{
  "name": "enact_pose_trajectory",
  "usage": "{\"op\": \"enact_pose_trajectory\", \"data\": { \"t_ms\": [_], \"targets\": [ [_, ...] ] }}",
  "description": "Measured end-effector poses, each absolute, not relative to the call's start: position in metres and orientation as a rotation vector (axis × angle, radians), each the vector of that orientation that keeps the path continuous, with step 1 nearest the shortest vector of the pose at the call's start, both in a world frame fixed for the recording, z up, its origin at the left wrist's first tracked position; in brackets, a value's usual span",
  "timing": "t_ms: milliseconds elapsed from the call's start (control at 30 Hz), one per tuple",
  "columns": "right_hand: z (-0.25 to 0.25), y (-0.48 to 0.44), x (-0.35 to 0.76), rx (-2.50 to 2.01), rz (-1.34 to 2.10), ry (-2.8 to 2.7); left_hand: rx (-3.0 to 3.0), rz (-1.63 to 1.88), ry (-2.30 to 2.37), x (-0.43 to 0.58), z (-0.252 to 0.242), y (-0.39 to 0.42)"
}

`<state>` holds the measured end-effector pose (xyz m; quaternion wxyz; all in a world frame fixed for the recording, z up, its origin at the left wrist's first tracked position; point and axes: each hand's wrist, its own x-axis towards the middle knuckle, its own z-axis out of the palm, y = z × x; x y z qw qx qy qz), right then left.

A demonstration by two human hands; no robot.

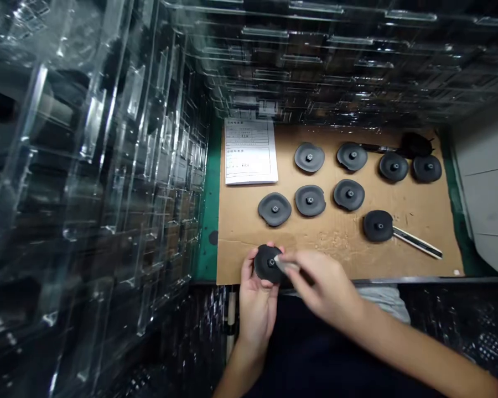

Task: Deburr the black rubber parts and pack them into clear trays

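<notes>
My left hand point(255, 301) grips a round black rubber disc point(266, 263) at the near edge of the cardboard sheet point(340, 243). My right hand point(321, 287) is closed on a small pale tool point(284, 264) whose tip touches the disc's face near its centre hub. Several more black discs lie on the cardboard in two rows, such as one point(274, 209) just beyond my hands and another point(378, 226) to the right.
Stacks of clear plastic trays point(108, 166) wall in the left side and the back point(336, 61). A printed paper sheet point(250, 150) lies at the cardboard's far left. A black-and-white knife-like tool point(417, 243) rests at the right. Green mat point(205, 221) shows under the cardboard.
</notes>
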<state>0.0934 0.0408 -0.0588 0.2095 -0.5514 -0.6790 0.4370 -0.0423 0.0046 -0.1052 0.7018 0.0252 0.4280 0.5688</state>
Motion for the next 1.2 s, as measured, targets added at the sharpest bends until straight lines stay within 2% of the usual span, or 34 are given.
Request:
{"op": "enact_pose_trajectory", "data": {
  "t_ms": [133,500,633,733,867,1033,1200],
  "targets": [
    [-0.060,0.040,0.097,-1.530,1.317,-1.844,0.066,1.248,0.939,-0.043,-0.106,0.004],
    [-0.061,0.030,0.093,-1.579,1.149,-1.830,0.139,1.279,0.936,-0.043,-0.106,0.004],
    [-0.067,0.033,0.096,-1.458,1.151,-1.842,0.159,1.227,0.925,-0.045,-0.107,0.003],
    [-0.068,0.048,0.103,-1.538,1.048,-1.788,0.200,1.170,0.933,-0.045,-0.101,0.003],
    [-0.045,0.039,0.102,-1.483,0.908,-1.765,0.221,1.006,0.919,-0.043,-0.081,0.000],
    [-0.011,0.011,0.097,-1.271,1.004,-1.860,0.199,0.903,0.889,-0.035,-0.057,-0.008],
    [0.001,0.005,0.105,-1.202,0.743,-1.886,0.290,0.953,0.894,-0.029,-0.037,-0.011]
  ]
}}
